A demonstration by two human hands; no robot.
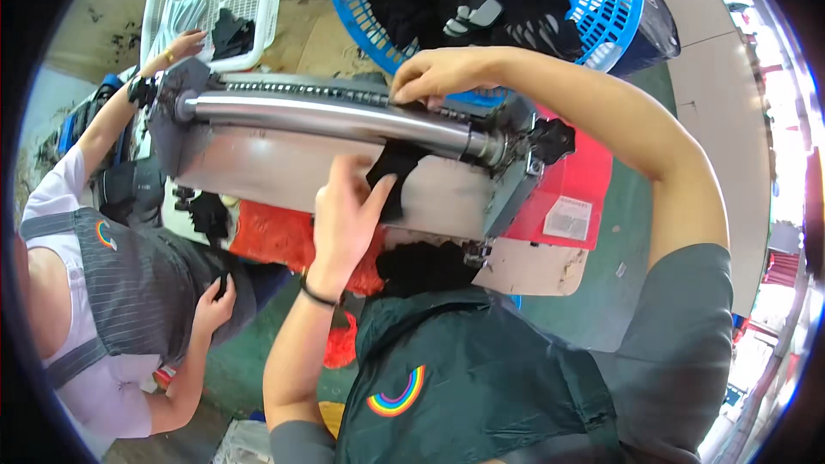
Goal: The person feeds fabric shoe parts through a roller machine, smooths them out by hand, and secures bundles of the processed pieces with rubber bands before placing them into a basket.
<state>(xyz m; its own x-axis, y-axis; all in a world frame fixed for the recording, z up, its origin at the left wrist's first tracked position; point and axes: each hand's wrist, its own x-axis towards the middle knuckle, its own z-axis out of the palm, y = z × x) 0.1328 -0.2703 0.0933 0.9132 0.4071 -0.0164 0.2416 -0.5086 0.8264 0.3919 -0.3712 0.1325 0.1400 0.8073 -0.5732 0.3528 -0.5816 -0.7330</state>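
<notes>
- One head view, fisheye, looking steeply down from just above the person's chest and apron.
- It faces forward over a close metal machine at centre.
- Blue basket at 1 o'clock, white basket at 11, co-worker at 8.
- Edges bend near the dark rim.

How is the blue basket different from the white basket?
The blue basket is round, while the white basket is rectangular with straight sides. The blue basket is heaped with black fabric pieces, while the white basket holds only a few pieces, pale and black, and looks mostly bare. A co-worker's hand reaches to the white basket; no hand touches the blue basket. Both are open mesh plastic and sit behind the metal roller machine.
</notes>
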